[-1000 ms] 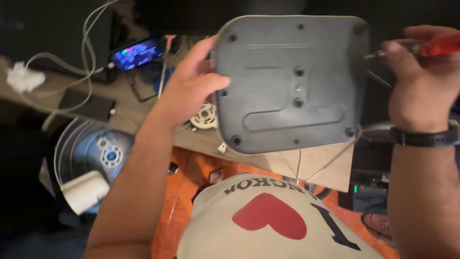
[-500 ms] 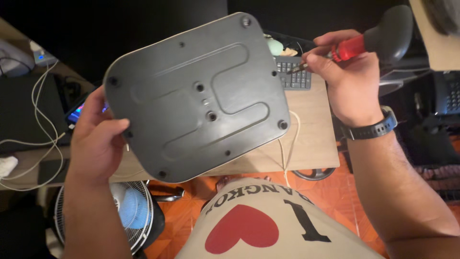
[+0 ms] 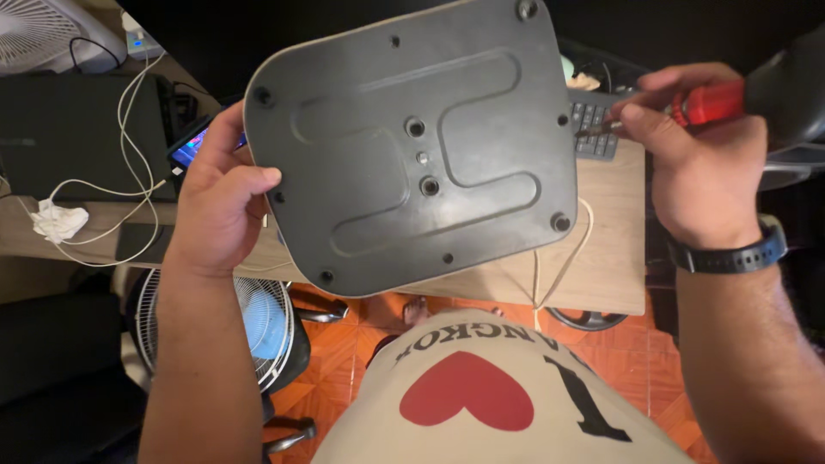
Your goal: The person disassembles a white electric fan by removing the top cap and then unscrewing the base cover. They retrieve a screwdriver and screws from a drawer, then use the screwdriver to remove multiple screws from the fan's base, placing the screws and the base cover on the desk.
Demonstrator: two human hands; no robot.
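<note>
left hand grips grey base plate by its edge (underside facing up), right hand pinches red-handled screwdriver beside it

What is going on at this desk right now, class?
A person holds a dark grey base plate up over a wooden desk, underside facing the camera, gripping its left edge with the left hand. The right hand, a black watch on its wrist, holds a red-handled screwdriver with its tip at the plate's right edge. A keyboard, a phone and white cables lie on the desk; a fan stands on the floor.
</note>
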